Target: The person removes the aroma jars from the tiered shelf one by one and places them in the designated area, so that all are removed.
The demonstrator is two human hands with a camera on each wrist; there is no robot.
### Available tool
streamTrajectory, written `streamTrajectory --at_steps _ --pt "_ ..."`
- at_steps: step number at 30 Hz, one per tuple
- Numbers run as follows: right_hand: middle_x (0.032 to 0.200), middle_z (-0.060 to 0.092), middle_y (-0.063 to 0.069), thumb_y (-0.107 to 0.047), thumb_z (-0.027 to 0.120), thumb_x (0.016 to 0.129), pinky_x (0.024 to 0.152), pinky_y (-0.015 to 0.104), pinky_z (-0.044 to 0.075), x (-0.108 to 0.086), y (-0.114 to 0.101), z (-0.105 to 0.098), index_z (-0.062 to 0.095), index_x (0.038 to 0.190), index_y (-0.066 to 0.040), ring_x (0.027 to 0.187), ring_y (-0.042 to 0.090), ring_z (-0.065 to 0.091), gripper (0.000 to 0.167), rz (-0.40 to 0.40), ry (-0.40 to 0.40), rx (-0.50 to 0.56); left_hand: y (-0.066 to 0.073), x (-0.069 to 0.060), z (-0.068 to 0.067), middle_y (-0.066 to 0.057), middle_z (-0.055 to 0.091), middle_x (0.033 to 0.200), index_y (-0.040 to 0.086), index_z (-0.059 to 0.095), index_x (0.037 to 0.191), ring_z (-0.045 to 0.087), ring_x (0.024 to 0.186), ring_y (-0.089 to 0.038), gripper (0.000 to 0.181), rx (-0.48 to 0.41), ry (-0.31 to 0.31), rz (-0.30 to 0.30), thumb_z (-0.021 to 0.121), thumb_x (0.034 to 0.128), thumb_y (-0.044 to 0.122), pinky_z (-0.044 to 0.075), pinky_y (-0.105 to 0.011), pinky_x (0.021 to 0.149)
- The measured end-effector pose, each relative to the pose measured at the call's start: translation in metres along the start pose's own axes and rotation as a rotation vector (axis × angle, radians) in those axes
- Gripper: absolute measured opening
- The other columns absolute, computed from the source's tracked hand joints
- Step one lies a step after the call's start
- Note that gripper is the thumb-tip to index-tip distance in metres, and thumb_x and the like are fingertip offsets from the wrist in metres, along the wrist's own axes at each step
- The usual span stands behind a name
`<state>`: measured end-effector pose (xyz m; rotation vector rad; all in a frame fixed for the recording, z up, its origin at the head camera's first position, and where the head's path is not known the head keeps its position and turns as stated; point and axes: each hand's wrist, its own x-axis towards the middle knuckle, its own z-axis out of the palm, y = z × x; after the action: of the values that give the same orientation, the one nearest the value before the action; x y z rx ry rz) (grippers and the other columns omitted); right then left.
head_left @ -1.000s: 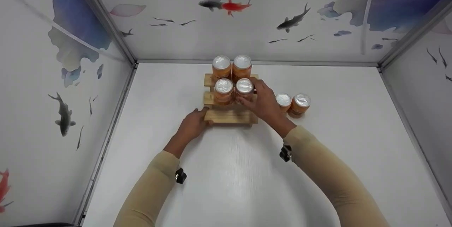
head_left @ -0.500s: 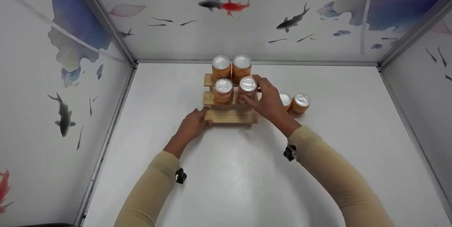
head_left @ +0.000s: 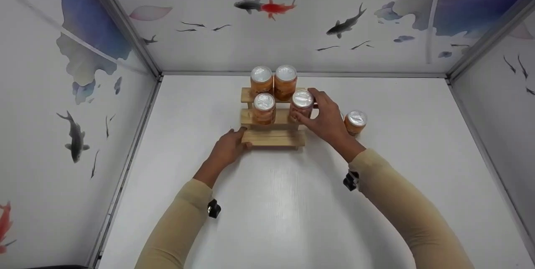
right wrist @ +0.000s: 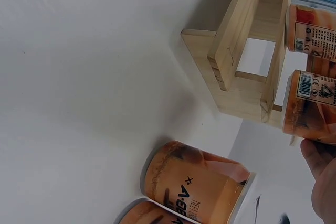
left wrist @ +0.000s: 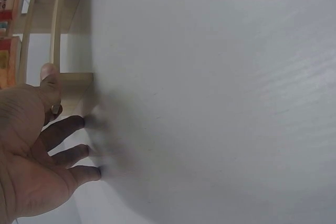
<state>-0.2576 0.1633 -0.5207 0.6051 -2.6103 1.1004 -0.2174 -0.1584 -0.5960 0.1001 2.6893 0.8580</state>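
A three-step wooden rack (head_left: 273, 138) stands near the back wall. My left hand (head_left: 228, 147) pinches the left end of its lowest step; in the left wrist view the thumb (left wrist: 50, 74) lies on top of the board. An orange can with a silver lid (head_left: 301, 101) is in my right hand (head_left: 329, 121), thumb in front and fingers round the far right side. It is upright at the right end of the middle step; whether it touches the board is unclear. On that step's left side sits another can (head_left: 264, 110), a gap between them.
Two more cans, one (head_left: 261, 80) and its neighbour (head_left: 286, 83), stand on the top step. Right of the rack, a can (head_left: 355, 122) stands on the white table (head_left: 267, 210) beside one mostly hidden by my right hand. Printed walls enclose the table.
My right hand has slid the can rightward along the middle step, widening the gap to the can on its left. My left hand stays on the rack.
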Motion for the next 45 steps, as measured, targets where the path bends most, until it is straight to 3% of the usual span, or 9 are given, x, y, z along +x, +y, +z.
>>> streamTrajectory --at_steps 12,23,29,45 --pt "0.140 0.065 0.021 -0.029 0.090 0.096 0.103 0.049 0.065 -0.003 0.006 -0.013 0.049 0.157 0.002 0.127 0.036 0.071 0.080 0.066 -0.014 -0.009 0.002 0.000 0.000 -0.019 0.050 0.171 0.013 0.044 0.171 0.038 0.165 -0.044 0.066 0.002 0.009 0.005 0.066 0.1127 0.034 0.035 -0.060 0.134" --pt "0.135 0.067 0.024 -0.023 0.093 0.093 0.099 0.054 0.066 -0.009 0.016 -0.021 0.053 0.153 0.004 0.122 0.039 0.073 0.077 0.039 0.034 0.010 -0.001 -0.001 0.001 -0.020 0.053 0.169 0.011 0.044 0.170 0.040 0.164 -0.045 0.069 0.008 0.021 0.038 0.066 0.1115 0.040 0.036 -0.059 0.133" --pt "0.135 0.068 0.025 -0.022 0.093 0.092 0.100 0.054 0.065 -0.013 0.022 -0.027 0.053 0.153 0.005 0.123 0.039 0.073 0.077 0.046 0.049 -0.031 -0.003 -0.002 0.001 -0.022 0.056 0.165 0.009 0.045 0.169 0.042 0.162 -0.047 0.072 0.010 0.034 0.057 0.068 0.1094 0.043 0.039 -0.060 0.131" --pt "0.136 0.067 0.022 -0.024 0.094 0.091 0.099 0.057 0.065 -0.020 0.039 -0.049 0.054 0.152 0.003 0.122 0.037 0.073 0.077 0.056 0.076 -0.001 -0.002 -0.002 0.000 -0.020 0.057 0.165 0.012 0.049 0.168 0.043 0.161 -0.048 0.068 -0.003 0.043 0.077 0.069 0.1094 0.039 0.039 -0.061 0.131"
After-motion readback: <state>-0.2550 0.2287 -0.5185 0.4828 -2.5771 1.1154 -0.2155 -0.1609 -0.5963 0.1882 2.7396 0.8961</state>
